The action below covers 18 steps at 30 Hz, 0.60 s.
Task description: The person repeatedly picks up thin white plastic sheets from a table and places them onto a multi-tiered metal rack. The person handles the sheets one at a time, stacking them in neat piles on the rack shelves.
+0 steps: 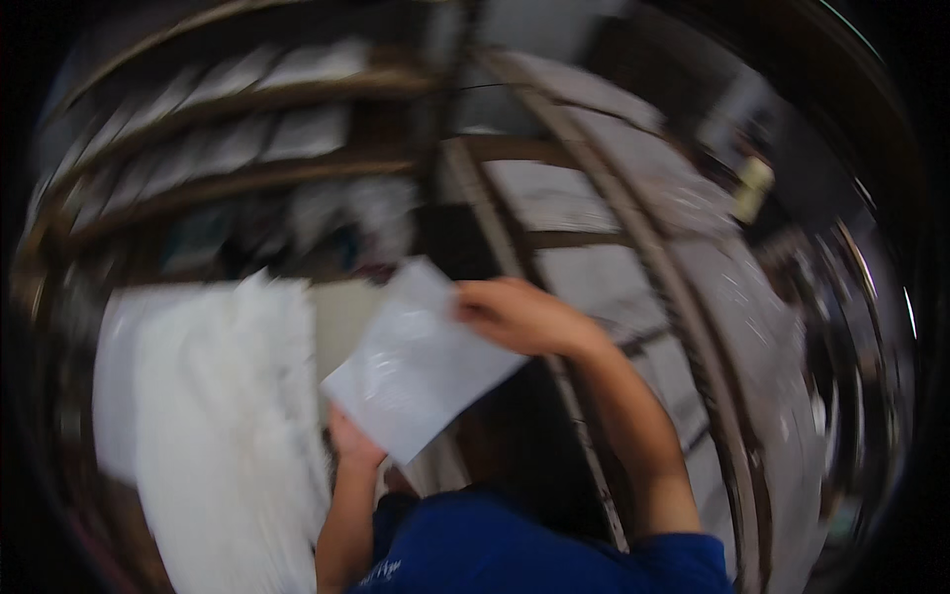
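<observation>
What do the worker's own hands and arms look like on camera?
Both the left hand and right hand are bare, with no gloves or watch visible. The forearms are uncovered. The royal-blue shirt has a short right sleeve and a small white marking. Blur hides finger details.

The right hand has curled fingers, with the bare right forearm sloping down and rightward from it. Below and left of that hand, the left hand is partly hidden, the left forearm nearly upright beneath it.
</observation>
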Tool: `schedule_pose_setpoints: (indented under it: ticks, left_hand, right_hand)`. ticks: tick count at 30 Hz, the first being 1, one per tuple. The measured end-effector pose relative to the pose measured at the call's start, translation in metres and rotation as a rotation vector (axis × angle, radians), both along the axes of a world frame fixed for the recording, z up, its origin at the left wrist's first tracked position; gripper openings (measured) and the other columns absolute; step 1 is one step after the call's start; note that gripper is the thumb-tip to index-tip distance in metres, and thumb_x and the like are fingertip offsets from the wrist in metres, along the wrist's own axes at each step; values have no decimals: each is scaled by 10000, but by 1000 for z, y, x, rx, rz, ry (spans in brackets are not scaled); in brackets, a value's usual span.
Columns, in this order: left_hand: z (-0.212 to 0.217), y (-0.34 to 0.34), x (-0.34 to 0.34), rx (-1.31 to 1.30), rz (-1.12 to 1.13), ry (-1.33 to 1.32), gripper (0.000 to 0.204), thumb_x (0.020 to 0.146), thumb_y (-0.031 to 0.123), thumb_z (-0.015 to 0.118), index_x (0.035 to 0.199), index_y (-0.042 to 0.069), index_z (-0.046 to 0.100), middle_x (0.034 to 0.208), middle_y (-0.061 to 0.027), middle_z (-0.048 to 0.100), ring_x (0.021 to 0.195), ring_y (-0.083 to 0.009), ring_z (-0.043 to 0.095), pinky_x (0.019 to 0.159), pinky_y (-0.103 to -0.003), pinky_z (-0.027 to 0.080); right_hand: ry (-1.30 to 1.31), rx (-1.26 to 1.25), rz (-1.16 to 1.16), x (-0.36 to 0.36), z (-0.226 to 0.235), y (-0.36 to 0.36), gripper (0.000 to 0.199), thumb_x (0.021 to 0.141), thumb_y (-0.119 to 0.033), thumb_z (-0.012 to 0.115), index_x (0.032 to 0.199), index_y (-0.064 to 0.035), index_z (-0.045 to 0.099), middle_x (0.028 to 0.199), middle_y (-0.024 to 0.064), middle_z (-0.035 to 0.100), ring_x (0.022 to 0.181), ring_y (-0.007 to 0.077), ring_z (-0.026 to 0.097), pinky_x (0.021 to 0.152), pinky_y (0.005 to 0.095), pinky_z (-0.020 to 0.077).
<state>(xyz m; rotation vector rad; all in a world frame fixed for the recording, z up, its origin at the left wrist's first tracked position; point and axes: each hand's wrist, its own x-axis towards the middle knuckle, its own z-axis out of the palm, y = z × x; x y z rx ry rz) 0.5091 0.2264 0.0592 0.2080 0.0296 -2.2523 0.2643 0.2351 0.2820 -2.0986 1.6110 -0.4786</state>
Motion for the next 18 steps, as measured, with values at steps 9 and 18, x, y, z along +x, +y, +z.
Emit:
schedule_pose_setpoints:
  ticks: [9,18]
  left_hand:
    - [-23,58,-63,57,-235,-225,523,939,494,449,1208,55,542,1246,-116,572,1113,-243,561,951,-414,464]
    - [-83,152,-65,209,-412,-443,377,940,382,499,1073,35,558,1067,-105,647,928,-226,635,813,-379,517]
  right_hand:
    - [439,-234,-40,14,187,62,279,795,-104,533,1053,-101,639,1025,154,665,965,314,638,813,408,505]
    - [415,-291,-939,-178,276,382,237,900,-320,584,1029,-125,616,833,-26,564,734,58,470,599,232,375]
